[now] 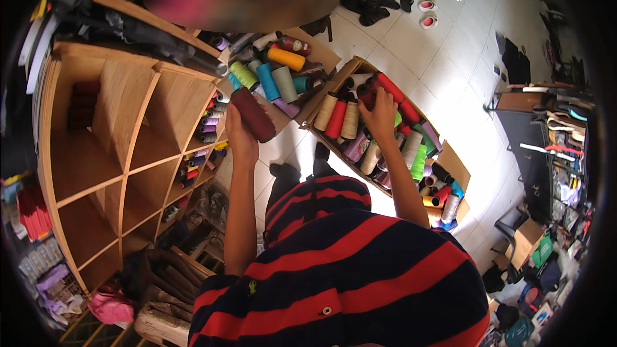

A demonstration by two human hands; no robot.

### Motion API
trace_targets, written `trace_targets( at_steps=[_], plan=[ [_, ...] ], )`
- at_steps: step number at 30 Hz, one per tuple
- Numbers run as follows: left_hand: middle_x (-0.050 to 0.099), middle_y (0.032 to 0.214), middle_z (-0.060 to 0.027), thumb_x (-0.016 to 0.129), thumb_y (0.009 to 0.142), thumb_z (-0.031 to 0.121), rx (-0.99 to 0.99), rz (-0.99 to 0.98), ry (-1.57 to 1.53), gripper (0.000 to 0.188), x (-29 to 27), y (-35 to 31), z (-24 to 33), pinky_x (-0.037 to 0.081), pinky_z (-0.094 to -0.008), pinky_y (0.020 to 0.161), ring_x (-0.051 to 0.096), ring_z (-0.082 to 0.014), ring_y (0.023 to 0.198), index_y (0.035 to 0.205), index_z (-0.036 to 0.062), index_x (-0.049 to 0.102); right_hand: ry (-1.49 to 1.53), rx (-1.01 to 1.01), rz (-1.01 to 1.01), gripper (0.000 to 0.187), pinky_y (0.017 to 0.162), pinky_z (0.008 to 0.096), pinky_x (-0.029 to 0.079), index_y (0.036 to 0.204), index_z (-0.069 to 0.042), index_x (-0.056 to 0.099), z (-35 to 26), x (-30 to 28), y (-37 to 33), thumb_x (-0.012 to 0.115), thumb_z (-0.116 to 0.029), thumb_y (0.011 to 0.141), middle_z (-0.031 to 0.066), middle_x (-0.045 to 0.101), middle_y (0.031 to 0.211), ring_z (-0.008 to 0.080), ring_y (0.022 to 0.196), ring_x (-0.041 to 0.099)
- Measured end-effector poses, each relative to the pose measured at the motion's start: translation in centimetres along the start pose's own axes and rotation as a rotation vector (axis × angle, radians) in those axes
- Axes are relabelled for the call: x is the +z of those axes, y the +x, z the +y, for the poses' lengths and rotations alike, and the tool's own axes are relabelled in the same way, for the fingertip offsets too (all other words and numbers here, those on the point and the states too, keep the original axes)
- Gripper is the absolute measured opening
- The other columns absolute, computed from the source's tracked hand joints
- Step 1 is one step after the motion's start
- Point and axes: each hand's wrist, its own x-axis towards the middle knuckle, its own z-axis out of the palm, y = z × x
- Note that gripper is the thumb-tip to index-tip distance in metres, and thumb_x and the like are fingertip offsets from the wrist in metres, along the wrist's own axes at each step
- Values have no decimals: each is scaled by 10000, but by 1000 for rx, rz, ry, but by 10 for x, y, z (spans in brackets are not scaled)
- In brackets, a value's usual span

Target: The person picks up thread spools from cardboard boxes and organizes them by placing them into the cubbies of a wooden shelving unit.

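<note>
Found one maroon spool [254, 115] gripped in left hand [240, 133], one dark-red spool [366, 95] gripped in right hand [383, 114] over cardboard box [326, 87]. Counted two beige cones [325, 110] flanking one red cone [335, 120] inside. Could not count remaining spools [412, 148], overlapping and partly hidden by right forearm [409, 186]. Farther off, noted two pale shoes [427, 5].
</note>
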Motion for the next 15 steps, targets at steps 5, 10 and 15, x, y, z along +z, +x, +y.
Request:
trace_targets(
  at_steps=[5,10,15],
  plan=[
    [580,1026,-99,343,1018,473,5,-33,-80,571,6,-11,10,547,-367,653,616,-207,797,1362,22,402,162,-19,197,498,883,413,408,1191,-31,532,-16,-15,-15,726,-232,779,149,604,1055,299,1030,548],
    [576,993,-84,337,1020,467,-10,-53,-108,568,-15,-18,22,546,-345,641,613,-183,780,1366,21,403,821,213,218,412,958,335,407,1225,-2,503,-60,-32,-14,636,-192,884,135,592,1131,257,1097,544],
    [583,948,-83,339,1017,477,59,2,-100,567,-45,-26,46,546,-336,602,615,-181,715,1346,26,434,1628,323,-249,414,867,375,493,1259,-25,455,-138,-23,-14,425,-350,1005,139,594,1116,258,955,615]
  ],
)
